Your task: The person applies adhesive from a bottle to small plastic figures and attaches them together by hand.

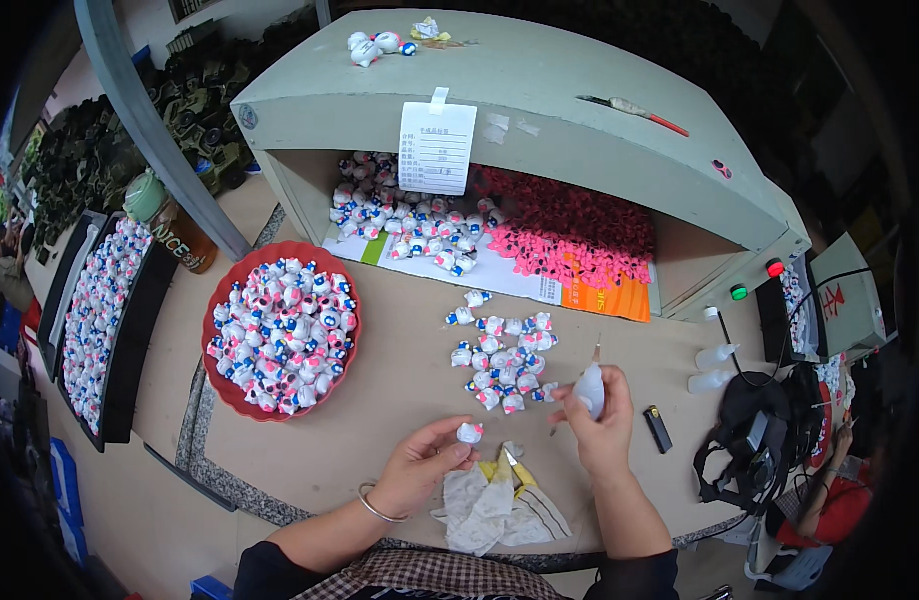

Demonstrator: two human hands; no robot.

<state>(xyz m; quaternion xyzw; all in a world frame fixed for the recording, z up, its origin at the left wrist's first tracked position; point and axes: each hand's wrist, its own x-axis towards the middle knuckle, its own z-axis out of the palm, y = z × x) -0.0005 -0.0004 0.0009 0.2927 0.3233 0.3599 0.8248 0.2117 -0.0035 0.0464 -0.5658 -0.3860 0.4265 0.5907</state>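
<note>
Between the thumb and fingers of my left hand (419, 470) is a small white figurine (469, 433) with a bit of pink on it. My right hand (607, 430) is closed round a white squeeze bottle (590, 390), whose thin tip points away from me. A thin dark end shows under that hand's fingers; its kind I cannot tell. Just beyond both hands lies a loose cluster of white, blue and pink figurines (504, 370). A crumpled white and yellow cloth (489, 505) rests between my forearms.
A red bowl (354, 330) heaped with figurines stands at left. Beyond, a grey-green shelf box (539, 110) holds more figurines and pink pieces (569, 240). At right are a black lighter-like object (657, 429), two white bottles (709, 381) and a black bag (739, 440). A black tray (119, 400) stands far left.
</note>
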